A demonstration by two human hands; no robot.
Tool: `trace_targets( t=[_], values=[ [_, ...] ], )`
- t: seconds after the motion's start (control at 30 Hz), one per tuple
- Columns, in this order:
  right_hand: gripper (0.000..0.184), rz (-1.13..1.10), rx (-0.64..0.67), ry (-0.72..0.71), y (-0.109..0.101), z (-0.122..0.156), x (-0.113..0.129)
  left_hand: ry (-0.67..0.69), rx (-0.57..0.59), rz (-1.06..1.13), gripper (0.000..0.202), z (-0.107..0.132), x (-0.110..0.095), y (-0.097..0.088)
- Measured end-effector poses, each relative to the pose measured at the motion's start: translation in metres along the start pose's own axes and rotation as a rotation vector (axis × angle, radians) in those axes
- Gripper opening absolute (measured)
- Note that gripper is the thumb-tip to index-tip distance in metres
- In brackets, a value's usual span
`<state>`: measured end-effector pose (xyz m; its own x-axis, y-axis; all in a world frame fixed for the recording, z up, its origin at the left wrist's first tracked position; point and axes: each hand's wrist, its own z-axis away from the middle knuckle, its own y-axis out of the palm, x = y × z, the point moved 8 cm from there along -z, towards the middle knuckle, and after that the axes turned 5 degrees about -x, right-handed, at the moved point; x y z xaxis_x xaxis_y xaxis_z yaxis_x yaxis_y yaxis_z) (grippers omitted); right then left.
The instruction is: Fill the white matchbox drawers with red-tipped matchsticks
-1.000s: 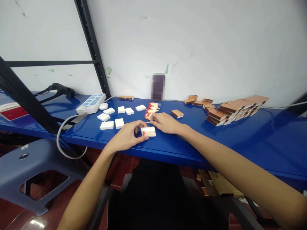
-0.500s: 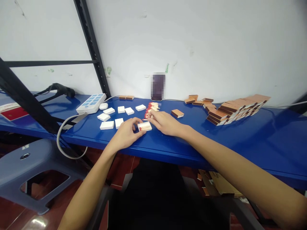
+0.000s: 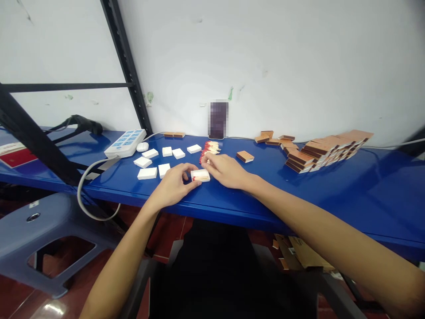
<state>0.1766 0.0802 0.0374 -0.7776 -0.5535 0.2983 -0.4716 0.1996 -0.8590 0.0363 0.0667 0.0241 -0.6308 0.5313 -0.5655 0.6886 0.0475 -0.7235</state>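
Note:
My left hand [image 3: 172, 184] pinches a small white matchbox tray [image 3: 200, 175] holding red-tipped matches, resting on the blue shelf [image 3: 232, 195]. My right hand [image 3: 226, 170] lies just right of the tray, its fingers curled at the near end of a loose pile of red-tipped matches [image 3: 209, 150]; whether it holds matches is hidden. Several empty white trays [image 3: 148, 173] lie to the left of my left hand. One brown matchbox sleeve [image 3: 245, 156] lies just beyond my right hand.
A stack of brown sleeves [image 3: 327, 153] sits at the right, with a few loose ones [image 3: 274, 139] by the wall. A white power strip [image 3: 125, 143] and its cable lie at left. A black rack post [image 3: 124, 66] rises behind. A grey stool [image 3: 36, 239] stands lower left.
The tray with matches was drawn a little left and back toward the match pile, with my left hand closing round it. My right hand shifted slightly left toward the pile.

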Motion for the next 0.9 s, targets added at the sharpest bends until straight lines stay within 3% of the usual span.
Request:
trace_targets(
  t=[0.07, 0.2, 0.9],
  values=[
    [0.019, 0.104, -0.044, 0.116, -0.004, -0.002, -0.014, 0.001, 0.015, 0.003, 0.037, 0.001, -0.001, 0.001],
    [0.020, 0.229, 0.059, 0.236, 0.005, -0.002, -0.035, 0.028, 0.052, -0.007, 0.037, 0.002, -0.004, 0.004],
    [0.024, 0.253, 0.087, 0.224, 0.007, -0.003, -0.039, 0.077, 0.068, 0.036, 0.030, 0.003, -0.010, 0.004]
  ],
)
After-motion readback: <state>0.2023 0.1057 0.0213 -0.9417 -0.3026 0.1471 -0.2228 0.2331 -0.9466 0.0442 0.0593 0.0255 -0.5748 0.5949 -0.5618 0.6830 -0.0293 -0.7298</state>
